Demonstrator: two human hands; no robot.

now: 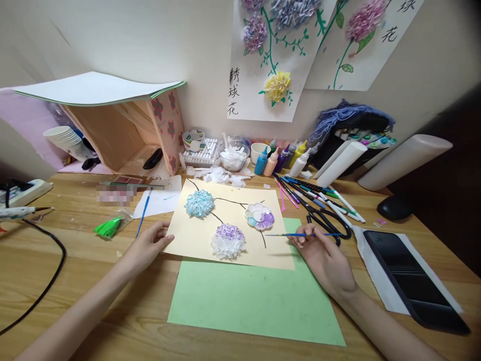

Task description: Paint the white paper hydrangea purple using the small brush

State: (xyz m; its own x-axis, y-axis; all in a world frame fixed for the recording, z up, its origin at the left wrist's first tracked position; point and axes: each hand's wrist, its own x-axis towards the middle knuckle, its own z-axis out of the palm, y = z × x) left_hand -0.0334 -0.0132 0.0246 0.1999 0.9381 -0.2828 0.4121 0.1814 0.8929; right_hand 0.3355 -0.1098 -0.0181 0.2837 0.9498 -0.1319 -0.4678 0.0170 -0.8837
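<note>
- Left hand [148, 246]: grip pinching one cream sheet [195, 239] by its edge.
- Right hand [326, 259]: grip pinching one blue paintbrush [280, 234].
- Cream sheet overlaps one green sheet [255, 306] on the counter [131, 323], bearing two ruffled flowers [199, 203], one palette [260, 216].

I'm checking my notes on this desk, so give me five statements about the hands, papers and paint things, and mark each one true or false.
1. The left hand is at the edge of the cream sheet. True.
2. The right hand holds scissors. False: it holds a thin blue paintbrush.
3. The cream sheet lies partly over the green sheet. True.
4. The flower-shaped palette sits on the green sheet. False: it rests on the cream sheet.
5. The palette has purple in it. True.
</note>
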